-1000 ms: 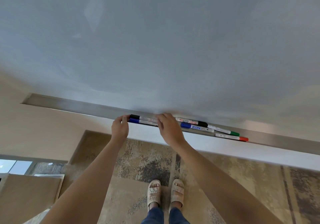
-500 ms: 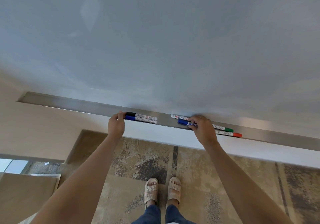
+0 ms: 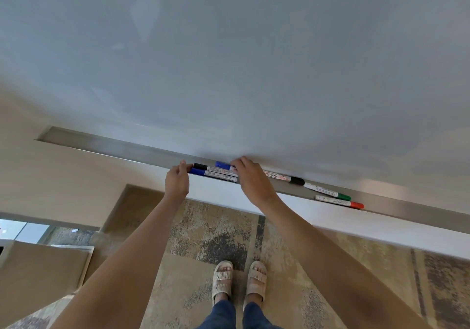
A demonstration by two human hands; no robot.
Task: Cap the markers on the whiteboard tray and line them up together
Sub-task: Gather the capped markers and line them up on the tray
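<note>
Right hand (image 3: pixel 251 183) pinches a blue marker (image 3: pixel 223 165), setting it behind the black (image 3: pixel 212 168) and blue (image 3: pixel 212 174) pair on the tray (image 3: pixel 101 145). Left hand (image 3: pixel 177 182), fingers curled, butts the pair's cap ends as a stop. Slide the third cap flush to that stop. Three markers (image 3: pixel 328 191) lie right of the pair.

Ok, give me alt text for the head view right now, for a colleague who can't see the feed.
A person's right hand brings a blue-capped marker to two markers, black-capped and blue-capped, lying side by side on the whiteboard tray, while the left hand touches their capped ends. Further right lie black-capped, green-capped and red-capped markers.
</note>
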